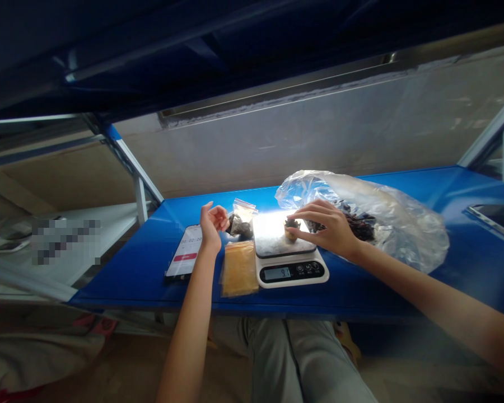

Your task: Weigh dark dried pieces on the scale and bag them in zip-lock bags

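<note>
A digital kitchen scale (277,247) with a lit display sits on the blue shelf. On its bright plate stands a small yellowish cup (291,234) heaped with dark dried pieces. My right hand (330,224) reaches in from the right, with thumb and fingertips closed around this cup. My left hand (213,221) hovers palm inward, fingers loosely curled and apart, holding nothing. Beside it lies a clear zip bag (244,210) with dark pieces at its bottom. A stack of flat yellowish zip bags (239,270) rests left of the scale.
A phone (187,252) showing a timer lies left of the flat bags. Behind my right hand spreads a large clear plastic bag (420,235) with a pile of dark dried pieces (359,222). Another dark device (498,218) lies far right. A blue shelf hangs overhead.
</note>
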A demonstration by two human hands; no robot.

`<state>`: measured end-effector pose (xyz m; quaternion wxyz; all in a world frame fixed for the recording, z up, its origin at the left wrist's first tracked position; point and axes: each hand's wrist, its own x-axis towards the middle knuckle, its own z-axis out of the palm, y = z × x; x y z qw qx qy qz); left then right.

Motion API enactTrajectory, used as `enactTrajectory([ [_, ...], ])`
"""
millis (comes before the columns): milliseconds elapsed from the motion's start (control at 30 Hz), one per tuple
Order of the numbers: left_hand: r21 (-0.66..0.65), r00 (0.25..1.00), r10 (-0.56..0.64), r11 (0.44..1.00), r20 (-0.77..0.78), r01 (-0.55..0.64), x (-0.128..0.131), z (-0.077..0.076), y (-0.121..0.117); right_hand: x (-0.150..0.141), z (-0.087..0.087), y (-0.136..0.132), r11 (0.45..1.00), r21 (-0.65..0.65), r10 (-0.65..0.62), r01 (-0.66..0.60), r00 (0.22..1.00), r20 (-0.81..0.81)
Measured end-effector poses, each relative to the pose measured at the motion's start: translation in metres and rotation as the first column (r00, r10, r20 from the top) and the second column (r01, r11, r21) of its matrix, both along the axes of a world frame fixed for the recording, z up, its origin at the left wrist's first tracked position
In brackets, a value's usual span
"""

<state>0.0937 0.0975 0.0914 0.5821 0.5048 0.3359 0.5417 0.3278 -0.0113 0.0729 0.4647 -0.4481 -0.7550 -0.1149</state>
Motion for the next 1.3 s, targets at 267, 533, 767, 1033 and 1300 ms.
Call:
enactTrajectory([
  [267,0.005,1.0,-0.003,1.0,0.012,0.003,0.001,-0.001,0.001,-0.002,-0.001,0.001,0.994,-0.102,0.045,-0.05,0.998,-0.042],
  [533,-0.004,1.0,-0.003,1.0,0.006,0.003,0.001,0.0,0.001,-0.001,-0.002,0.001,0.979,-0.196,0.035,-0.05,0.996,-0.083],
  [767,0.0,1.0,-0.004,1.0,-0.001,0.004,0.001,0.0,0.0,0.001,-0.009,0.004,0.983,-0.181,0.02,-0.031,0.998,-0.059],
  [1033,0.007,1.0,-0.01,1.0,0.008,0.01,0.001,-0.002,0.002,-0.001,-0.009,0.004,0.996,-0.08,0.048,-0.042,0.996,0.074],
  [1300,0.012,1.0,-0.014,1.0,0.0,0.014,0.0,-0.001,0.001,-0.004,-0.009,0.003,0.992,-0.035,-0.116,0.118,0.992,0.042],
])
